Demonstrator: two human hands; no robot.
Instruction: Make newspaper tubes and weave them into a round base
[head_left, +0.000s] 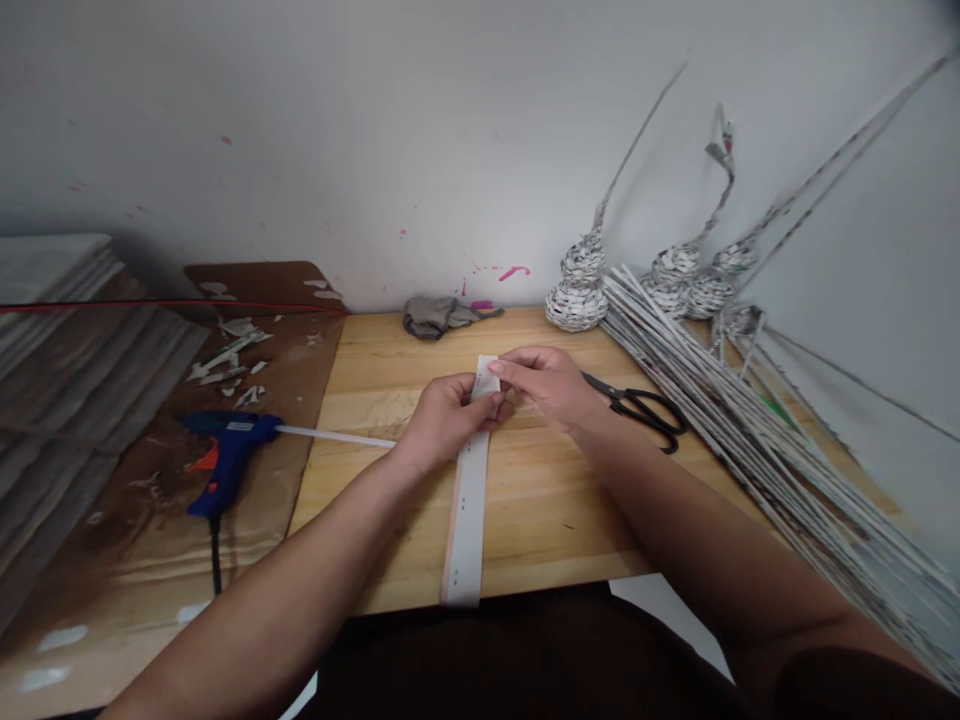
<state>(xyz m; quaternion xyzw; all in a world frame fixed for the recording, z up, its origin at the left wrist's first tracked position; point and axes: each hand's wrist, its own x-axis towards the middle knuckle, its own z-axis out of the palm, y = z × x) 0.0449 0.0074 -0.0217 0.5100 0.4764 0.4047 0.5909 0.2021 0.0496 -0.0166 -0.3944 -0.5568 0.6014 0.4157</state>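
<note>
A long pale paper strip point(469, 520) with small dark marks runs from the table's front edge up to both hands. My left hand point(450, 415) pinches it from the left, a little below its top end. My right hand point(544, 385) grips the top end from the right, thumb on the face of the strip. The fingertips of both hands are close together. Black-handled scissors point(649, 412) lie just right of my right hand, their blades partly behind it.
A blue glue gun point(234, 455) with a white glue stick lies on cardboard point(300, 400) at left, near stacked paper point(90, 370). A grey cloth point(431, 317) is by the wall. Woven paper gourd shapes point(576, 290) and many thin paper rods point(720, 410) occupy the right.
</note>
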